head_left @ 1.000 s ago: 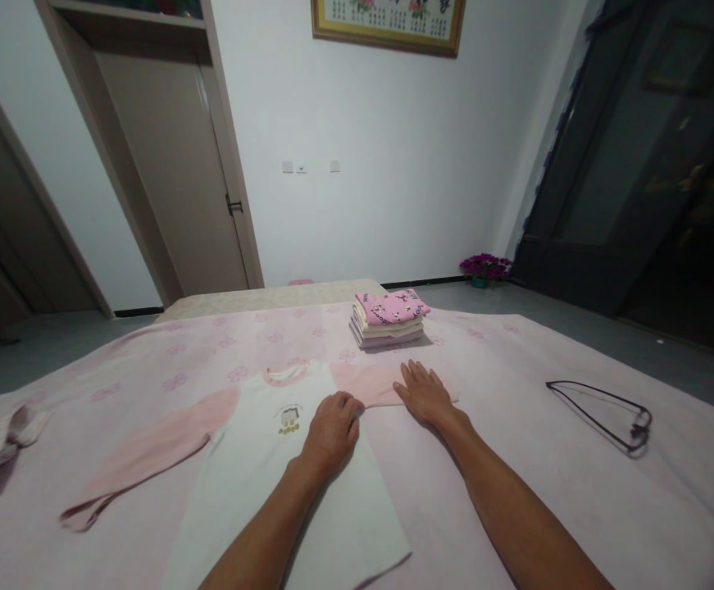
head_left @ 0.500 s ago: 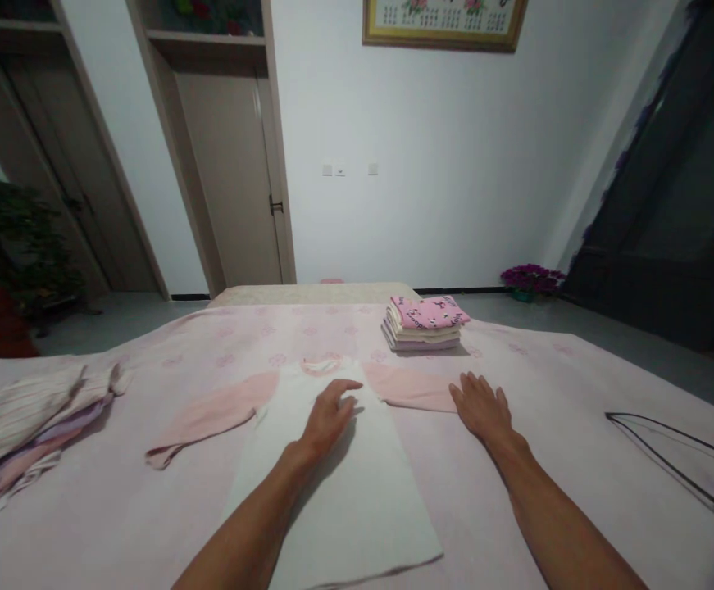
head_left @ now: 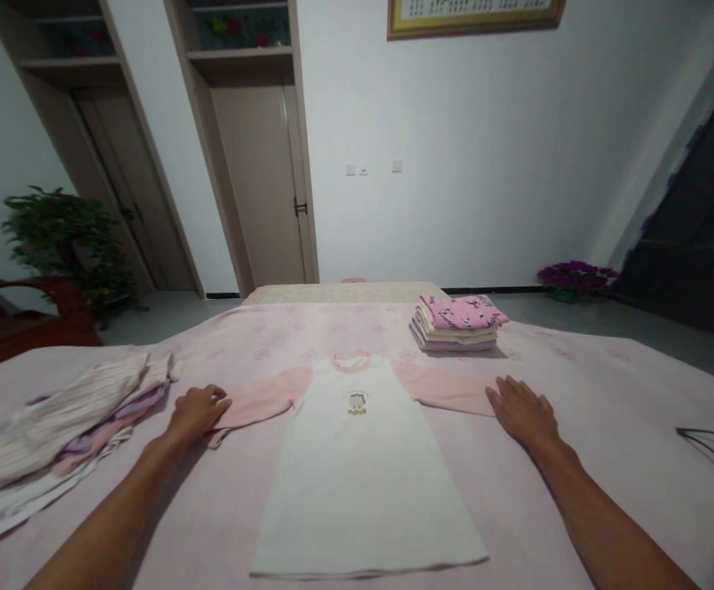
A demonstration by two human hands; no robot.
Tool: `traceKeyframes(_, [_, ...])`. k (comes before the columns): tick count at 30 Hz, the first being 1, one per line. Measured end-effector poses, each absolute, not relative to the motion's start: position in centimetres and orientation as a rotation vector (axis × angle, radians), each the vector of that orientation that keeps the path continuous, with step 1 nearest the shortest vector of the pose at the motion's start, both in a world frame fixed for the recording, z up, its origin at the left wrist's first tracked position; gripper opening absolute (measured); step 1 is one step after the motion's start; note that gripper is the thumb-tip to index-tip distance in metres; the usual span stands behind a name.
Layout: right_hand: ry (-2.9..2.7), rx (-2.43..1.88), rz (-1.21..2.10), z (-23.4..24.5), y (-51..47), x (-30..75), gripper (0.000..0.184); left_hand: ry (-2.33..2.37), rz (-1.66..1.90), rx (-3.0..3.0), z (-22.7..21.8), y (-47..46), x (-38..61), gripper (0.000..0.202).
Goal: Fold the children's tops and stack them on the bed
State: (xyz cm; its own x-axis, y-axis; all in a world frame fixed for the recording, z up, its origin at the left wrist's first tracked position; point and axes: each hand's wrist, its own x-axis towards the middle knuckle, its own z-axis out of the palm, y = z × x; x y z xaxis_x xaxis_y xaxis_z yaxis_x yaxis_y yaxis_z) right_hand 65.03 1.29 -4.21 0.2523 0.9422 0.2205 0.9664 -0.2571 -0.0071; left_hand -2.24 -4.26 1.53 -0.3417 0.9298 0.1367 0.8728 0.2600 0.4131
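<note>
A white long-sleeved shirt (head_left: 369,483) with pink sleeves and a small print on the chest lies spread flat, its collar pointing away from me. My left hand (head_left: 200,412) is at the cuff end of the left pink sleeve (head_left: 264,399), fingers loosely bent and apart over the fabric. Across from it, my right hand (head_left: 524,410) rests palm down with fingers stretched out, on the end of the right pink sleeve (head_left: 455,389). Both cuffs are partly hidden by the hands.
A folded stack of clothes (head_left: 458,324) sits beyond the right sleeve. To the left lies a loose pile of clothes (head_left: 67,426). A black wire hanger (head_left: 710,442) is at the right edge. A pink patterned cloth (head_left: 602,393) covers the table.
My left hand has moved left from above the shirt's chest to the left cuff, uncovering the print. My right hand stays on the right sleeve. The view has turned slightly left.
</note>
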Motion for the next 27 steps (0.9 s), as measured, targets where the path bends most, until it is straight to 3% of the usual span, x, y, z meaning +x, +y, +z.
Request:
traceKeyframes(3, [-1.814, -2.37, -0.251, -4.3, 1.4, 65.2, 0.061, 2.252, 0.671, 1.783, 1.5, -4.3, -1.9, 0.027])
traceKeyframes(9, [-1.823, -2.333, -0.272, -4.8, 1.6, 65.7, 0.061, 1.614, 1.16, 1.396, 2.2, -5.1, -1.3, 0.037])
traceKeyframes(13, [-1.83, -2.329, -0.28, -4.9, 1.8, 65.8, 0.062, 1.473, 1.153, 1.236, 2.5, -5.4, -1.3, 0.042])
traceKeyframes(17, [-1.833, -2.318, -0.296, -4.9, 1.8, 66.0, 0.061, 1.521, 1.076, 1.306, 3.5, -5.4, -1.1, 0.049])
traceKeyframes(23, [-1.83, -2.31, -0.284, -4.9, 1.9, 66.1, 0.061, 2.058, 0.699, 1.759, 4.4, -4.3, -2.5, 0.036])
traceKeyframes(27, [-1.837, -2.314, -0.283, -5.0, 2.0, 66.2, 0.061, 2.165, 0.682, 1.757, 4.1, -3.7, -4.4, 0.042])
